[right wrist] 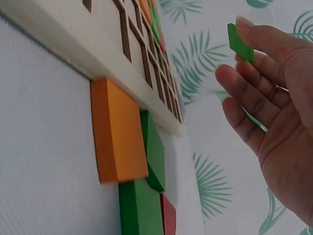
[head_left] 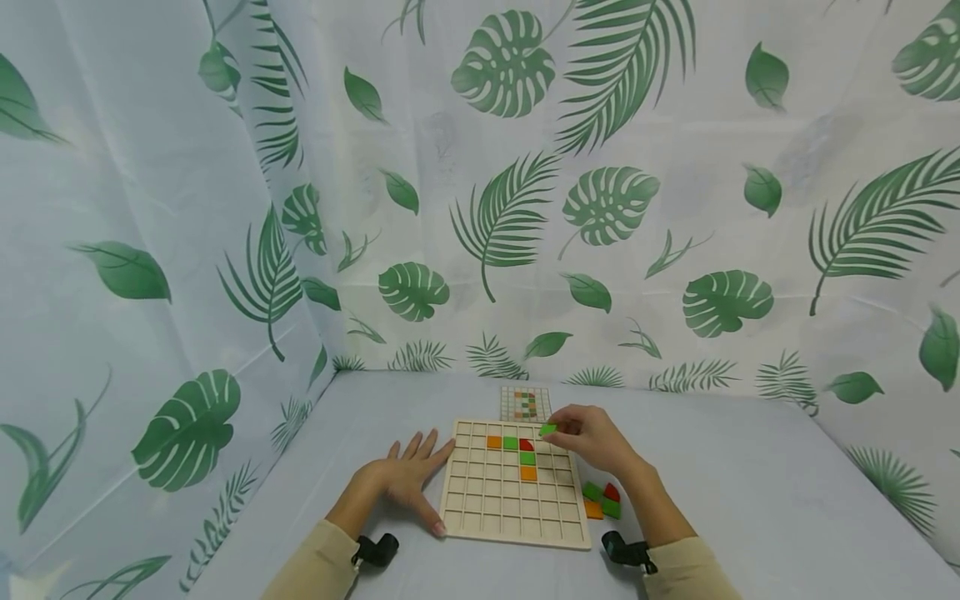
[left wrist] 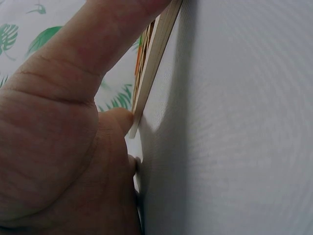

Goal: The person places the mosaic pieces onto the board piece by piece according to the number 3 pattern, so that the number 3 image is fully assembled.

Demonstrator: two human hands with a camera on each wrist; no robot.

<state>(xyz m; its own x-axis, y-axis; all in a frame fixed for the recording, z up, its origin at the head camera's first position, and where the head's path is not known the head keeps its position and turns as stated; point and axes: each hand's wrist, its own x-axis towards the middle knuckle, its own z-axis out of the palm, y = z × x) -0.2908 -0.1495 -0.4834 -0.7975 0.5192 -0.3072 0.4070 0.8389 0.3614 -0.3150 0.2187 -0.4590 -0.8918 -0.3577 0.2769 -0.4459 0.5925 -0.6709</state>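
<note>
My right hand (head_left: 592, 435) pinches a flat green tile (right wrist: 239, 43) between thumb and fingertips, over the upper right part of a square wooden grid board (head_left: 487, 504). My left hand (head_left: 411, 475) lies spread at the board's left side, its thumb touching the lower left corner and its fingers along the upper left edge. Set in the grid are an orange tile (head_left: 494, 442), a green tile (head_left: 511, 443) and a red rounded tile (head_left: 527, 445) in a row. Below the red one sit another green tile (head_left: 527, 458) and another orange tile (head_left: 528, 473).
A pattern card (head_left: 517, 403) with a small coloured grid lies behind the board. Right of the board are loose pieces: an orange block (right wrist: 117, 132), green blocks (right wrist: 142, 208) and a red piece (right wrist: 168, 215). Leaf-patterned cloth (head_left: 525, 208) hangs behind the white table (head_left: 750, 500).
</note>
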